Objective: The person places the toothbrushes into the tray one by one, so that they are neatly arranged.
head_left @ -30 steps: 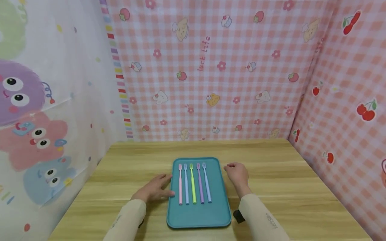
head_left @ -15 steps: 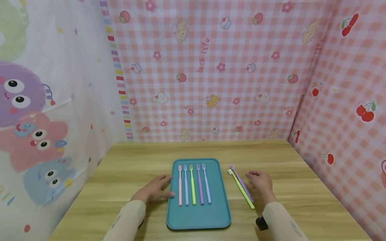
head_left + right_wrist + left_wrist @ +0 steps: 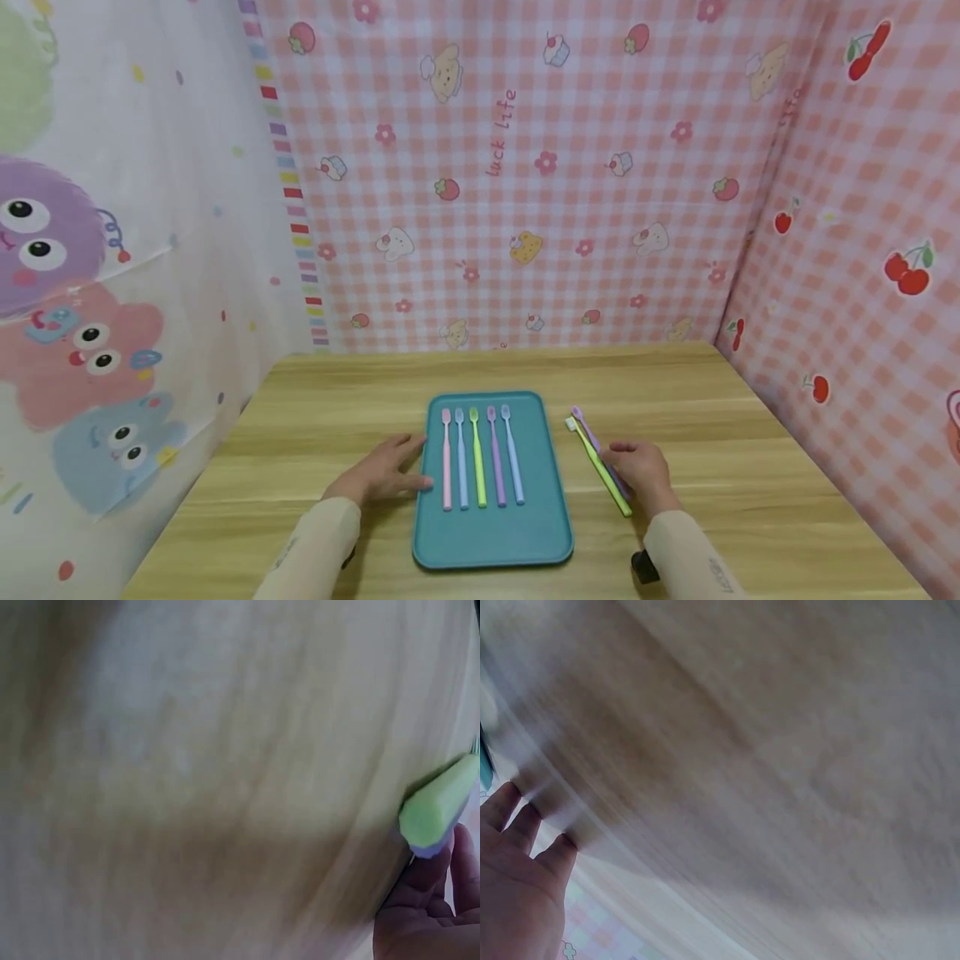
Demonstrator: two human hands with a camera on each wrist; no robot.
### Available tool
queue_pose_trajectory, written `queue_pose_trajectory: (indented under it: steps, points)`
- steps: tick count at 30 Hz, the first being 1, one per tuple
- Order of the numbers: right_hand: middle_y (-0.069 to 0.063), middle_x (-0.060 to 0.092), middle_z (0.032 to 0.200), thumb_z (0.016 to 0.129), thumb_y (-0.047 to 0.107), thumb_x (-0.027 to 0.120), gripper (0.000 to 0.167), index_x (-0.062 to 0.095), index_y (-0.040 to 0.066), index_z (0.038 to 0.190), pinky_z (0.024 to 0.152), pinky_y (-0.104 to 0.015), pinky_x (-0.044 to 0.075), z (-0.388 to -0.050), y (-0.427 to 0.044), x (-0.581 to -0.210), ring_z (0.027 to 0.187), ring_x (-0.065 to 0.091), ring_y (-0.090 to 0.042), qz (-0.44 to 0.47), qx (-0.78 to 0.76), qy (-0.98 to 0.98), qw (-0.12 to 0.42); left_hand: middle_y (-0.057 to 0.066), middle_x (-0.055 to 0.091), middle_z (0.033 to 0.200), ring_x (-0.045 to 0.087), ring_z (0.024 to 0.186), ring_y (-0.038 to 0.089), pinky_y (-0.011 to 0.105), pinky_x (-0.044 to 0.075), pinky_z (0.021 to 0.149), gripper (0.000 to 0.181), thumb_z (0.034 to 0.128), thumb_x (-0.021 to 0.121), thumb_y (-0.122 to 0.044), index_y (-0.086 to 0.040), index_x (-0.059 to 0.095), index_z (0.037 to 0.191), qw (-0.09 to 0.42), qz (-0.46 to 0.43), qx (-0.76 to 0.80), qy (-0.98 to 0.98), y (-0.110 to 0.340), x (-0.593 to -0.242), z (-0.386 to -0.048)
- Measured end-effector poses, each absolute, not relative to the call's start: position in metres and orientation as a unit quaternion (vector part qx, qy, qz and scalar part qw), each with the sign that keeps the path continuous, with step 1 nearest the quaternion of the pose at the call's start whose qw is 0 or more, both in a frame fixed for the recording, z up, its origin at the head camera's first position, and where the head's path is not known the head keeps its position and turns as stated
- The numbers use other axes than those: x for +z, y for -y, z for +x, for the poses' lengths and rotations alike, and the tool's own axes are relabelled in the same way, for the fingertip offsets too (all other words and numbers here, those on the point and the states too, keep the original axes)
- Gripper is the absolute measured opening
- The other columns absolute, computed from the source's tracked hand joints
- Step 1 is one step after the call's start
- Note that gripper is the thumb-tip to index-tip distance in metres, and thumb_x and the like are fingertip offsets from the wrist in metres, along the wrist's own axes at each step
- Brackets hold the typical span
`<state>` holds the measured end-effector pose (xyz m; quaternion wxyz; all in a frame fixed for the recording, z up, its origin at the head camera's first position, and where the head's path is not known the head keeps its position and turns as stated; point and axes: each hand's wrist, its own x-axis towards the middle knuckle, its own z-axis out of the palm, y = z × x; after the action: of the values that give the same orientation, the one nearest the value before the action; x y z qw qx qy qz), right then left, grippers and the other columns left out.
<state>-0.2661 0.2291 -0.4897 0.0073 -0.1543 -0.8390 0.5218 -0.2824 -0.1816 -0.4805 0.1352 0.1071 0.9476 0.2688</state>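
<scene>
My left hand (image 3: 382, 471) rests at the left edge of the teal tray (image 3: 491, 537), fingers spread and thumb over the rim. On the tray lie a pink toothbrush (image 3: 447, 467), a light blue toothbrush (image 3: 462, 467), a green one, a purple one and another blue one, side by side with heads away from me. Right of the tray, a yellow-green toothbrush (image 3: 611, 485) and a purple toothbrush (image 3: 588, 429) lie slanted on the table. The fingertips of my right hand (image 3: 641, 477) pinch the purple handle, covering part of it. The right wrist view shows both handle ends beside the fingers.
The wood-grain table (image 3: 337, 375) extends around the tray. A pink checked cloth (image 3: 525, 208) hangs behind it, with another cloth on the right and a white cartoon-print sheet (image 3: 202, 167) on the left.
My right hand moved right from the tray's side, uncovering the yellow-green and purple toothbrushes on the table, then came back left onto the purple one. My left hand stays at the tray.
</scene>
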Motion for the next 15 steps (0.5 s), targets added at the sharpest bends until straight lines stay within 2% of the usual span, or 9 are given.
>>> queue_pose_trajectory:
  steps: [6,15]
  points:
    - [-0.024,0.068,0.107,0.091,0.018,0.07,0.029,0.072,-0.007,0.106,0.078,-0.041,0.048,-0.2643,-0.2289,-0.488,0.095,0.06,-0.034,-0.132,0.445,0.886,0.015,0.019,0.027,0.159,0.024,0.144,0.044,0.064,0.022,0.113,0.087,0.0835,0.075,-0.051,-0.02,0.038,0.155,0.134,0.111,0.268,-0.948,0.1808,-0.4833,-0.2843]
    - [-0.02,0.07,0.096,0.091,0.015,0.066,0.024,0.073,-0.007,0.099,0.072,-0.039,0.048,-0.2688,-0.2283,-0.4877,0.086,0.062,-0.031,-0.114,0.389,0.913,0.041,0.019,0.027,0.159,0.025,0.144,0.044,0.063,0.023,0.113,0.085,0.084,0.075,-0.05,-0.02,0.038,0.154,0.133,0.108,0.269,-0.948,0.1809,-0.482,-0.2845]
